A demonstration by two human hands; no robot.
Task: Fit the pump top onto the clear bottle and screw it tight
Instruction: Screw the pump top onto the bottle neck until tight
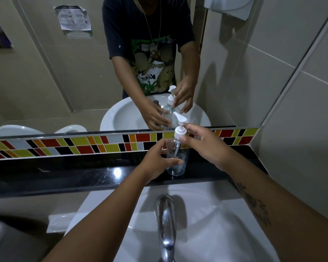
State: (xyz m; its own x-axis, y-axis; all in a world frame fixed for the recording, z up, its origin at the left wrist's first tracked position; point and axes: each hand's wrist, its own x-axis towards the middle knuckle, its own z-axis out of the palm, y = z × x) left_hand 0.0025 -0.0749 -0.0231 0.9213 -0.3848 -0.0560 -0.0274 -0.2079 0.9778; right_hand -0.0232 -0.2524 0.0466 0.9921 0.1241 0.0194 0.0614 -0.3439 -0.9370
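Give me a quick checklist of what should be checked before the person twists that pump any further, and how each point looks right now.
1. Clear plastic bottle stands upright on the black stone ledge: ok.
2. Left hand wraps the bottle body to steady it: ok.
3. Right hand has fingertips on the collar of the white pump top: ok.
4. Pump top sits straight on the neck, tube down inside the bottle: ok.
5. Threads fully tightened: cannot tell.
6. Bottle clear of the ledge edge above the white sink: ok, though it stands near the front.
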